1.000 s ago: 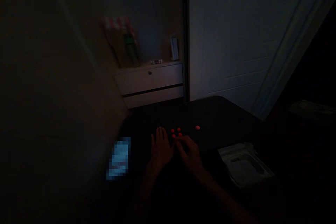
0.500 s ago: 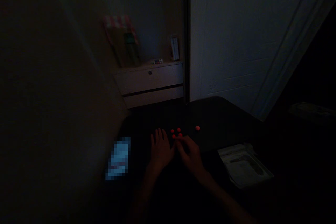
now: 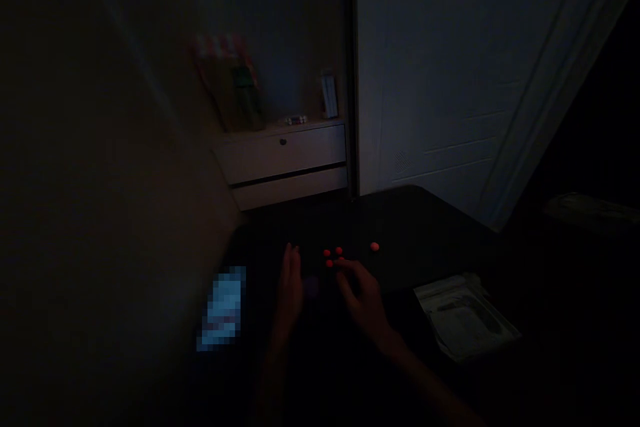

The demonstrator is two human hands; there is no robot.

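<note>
The left hand (image 3: 291, 290) stood edge-on, fingers straight, visibly gripping nothing, perhaps leaving room; the right hand (image 3: 363, 293) curled beside the clustered red pieces (image 3: 329, 263) on the black table (image 3: 420, 220), seemingly for fine control, darkness hiding whether its fingertips pinched anything. A lone reddish ball (image 3: 375, 247) lay apart rightward.

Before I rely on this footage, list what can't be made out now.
All in the head view:
Right hand: its own fingers and the dark hide whether it holds anything.
Near-right red piece: partly hidden by that hand.
Purple patch beside the left hand: too dark to identify.
Bright blue patch: pixelated, unreadable.
Pale packet: contents lost in the dark.
</note>
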